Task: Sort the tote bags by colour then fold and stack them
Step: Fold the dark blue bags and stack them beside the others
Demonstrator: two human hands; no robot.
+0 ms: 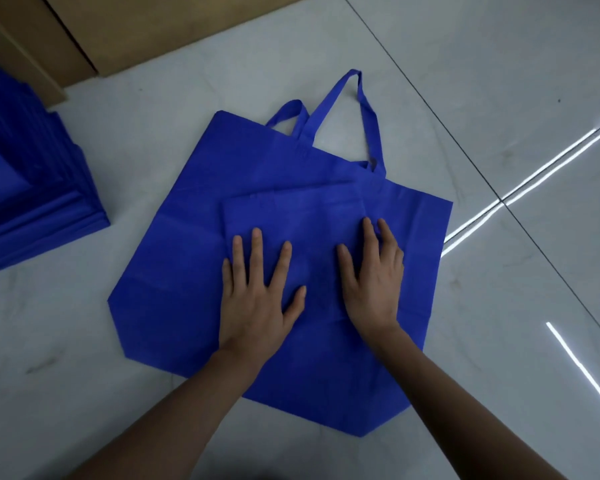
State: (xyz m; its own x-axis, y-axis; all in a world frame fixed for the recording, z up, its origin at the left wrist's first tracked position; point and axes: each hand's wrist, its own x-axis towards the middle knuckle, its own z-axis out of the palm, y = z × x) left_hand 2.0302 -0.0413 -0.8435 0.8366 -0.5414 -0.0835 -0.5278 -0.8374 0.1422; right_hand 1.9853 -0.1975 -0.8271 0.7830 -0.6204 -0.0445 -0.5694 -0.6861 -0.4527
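A blue tote bag [187,244] lies spread flat on the pale tiled floor, its two handles [368,109] pointing away from me. On top of it lies a smaller folded blue bag [298,216]. My left hand [257,292] presses flat on the folded bag with fingers spread. My right hand [374,275] rests flat on its right side, fingertips at the folded edge. A stack of folded blue bags [32,188] stands at the left edge of view.
Brown cardboard sheets [136,29] lie on the floor at the back left. Dark tile joints [499,199] cross the glossy floor on the right, with bright light reflections [541,168].
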